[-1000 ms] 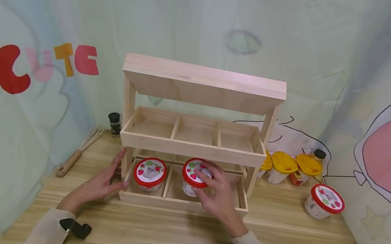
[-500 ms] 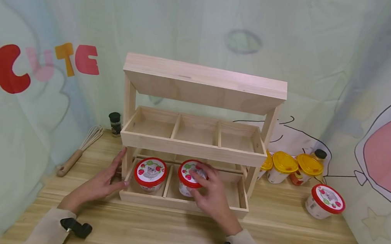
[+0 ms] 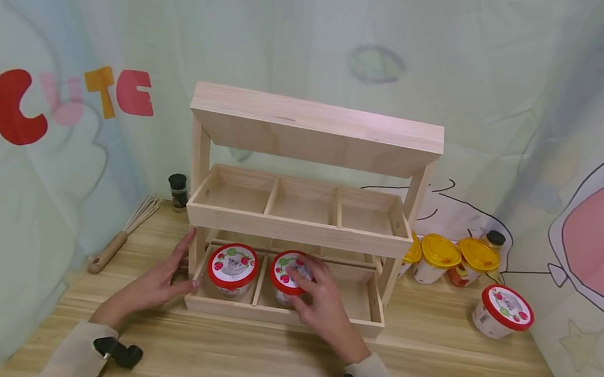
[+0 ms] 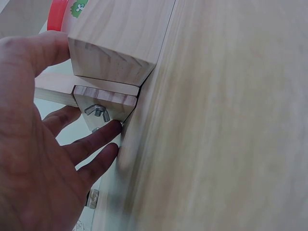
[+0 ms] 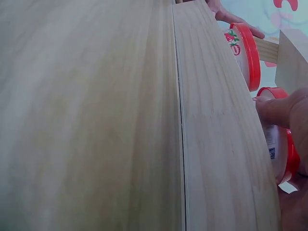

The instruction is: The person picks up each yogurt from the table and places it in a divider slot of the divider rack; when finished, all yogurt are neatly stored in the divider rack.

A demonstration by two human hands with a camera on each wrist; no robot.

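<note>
- Your left hand (image 3: 148, 290) has its fingers spread at the rack's foot, beside a wing nut (image 4: 98, 112), thumb against the end of the lower tray (image 3: 226, 310). A light brace there should stop the rack (image 3: 298, 229) from sliding; don't push on the tray.
- The left tub (image 3: 232, 266) stands in the tray's left compartment, just left of your right-hand grip. Best not to knock it.
- A divider (image 3: 257, 286) runs between that tub and your grip; its top edge could catch the base, so clear it squarely.
- Your right hand (image 3: 325, 305) pinches the held tub (image 3: 281, 278) by its red rim, over the compartment right of the divider. You cannot tell whether its base touches the floor; let go only once it sits flat. A lid-only hold could slip, so grip the body too if it fits.
- Far left of the grip, a whisk (image 3: 113, 247) and a left jar (image 3: 178, 192) lie and stand on the wood-grain table (image 3: 243, 363).
- Behind the grip hangs a pale printed backdrop (image 3: 314, 46).
- Right of the grip, beyond the rack, stand yellow-lidded tubs (image 3: 439, 251) and a right jar (image 3: 493, 237).
- Farthest right, well apart from the grip, is a loose tub (image 3: 504, 308).
</note>
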